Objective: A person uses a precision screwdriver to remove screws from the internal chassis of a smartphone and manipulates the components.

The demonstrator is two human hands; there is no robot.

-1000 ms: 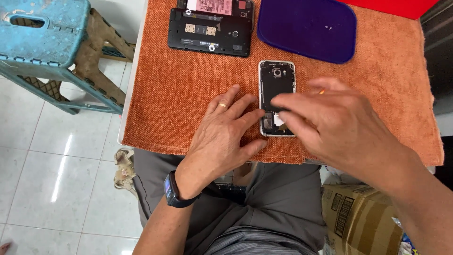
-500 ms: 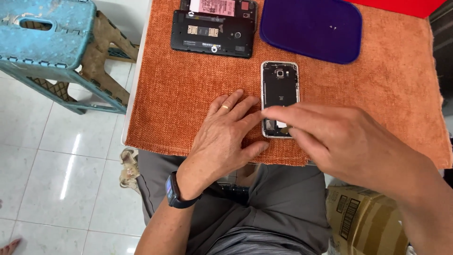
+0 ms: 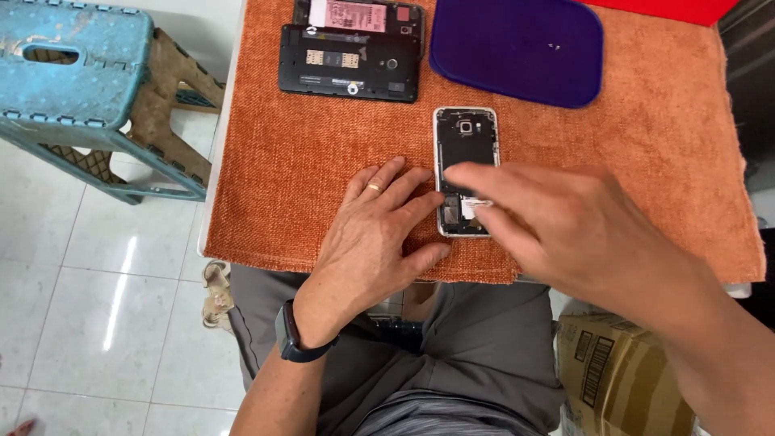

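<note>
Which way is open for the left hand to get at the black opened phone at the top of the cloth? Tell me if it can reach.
Probably yes. The left hand lies flat beside the small opened phone, and only bare orange cloth lies between it and the black opened phone. The right hand works off to the side, out of that path.

Orange cloth (image 3: 323, 145), purple mat (image 3: 517, 48)

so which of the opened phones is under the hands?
The small white-rimmed phone near the cloth's front edge: the left hand steadies its side and the right hand covers its lower end. The larger black phone lies untouched farther back.
</note>
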